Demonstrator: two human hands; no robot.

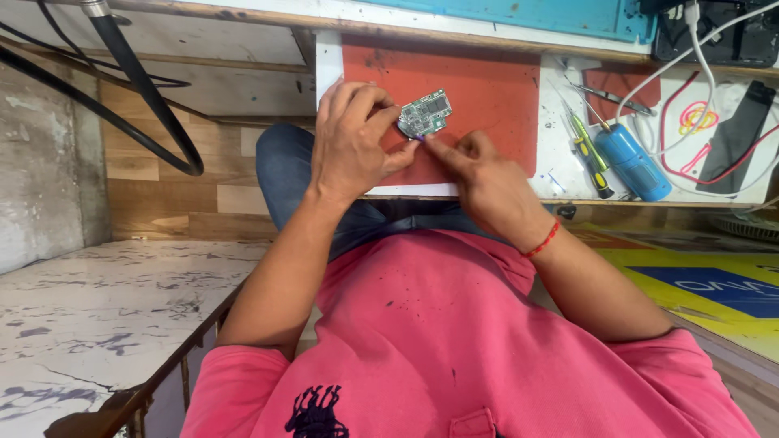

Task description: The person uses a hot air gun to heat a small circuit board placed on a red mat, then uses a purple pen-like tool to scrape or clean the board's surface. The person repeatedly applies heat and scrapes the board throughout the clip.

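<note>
Head view, left hand [350, 142] gripping circuit board [425, 113], underside hidden
</note>
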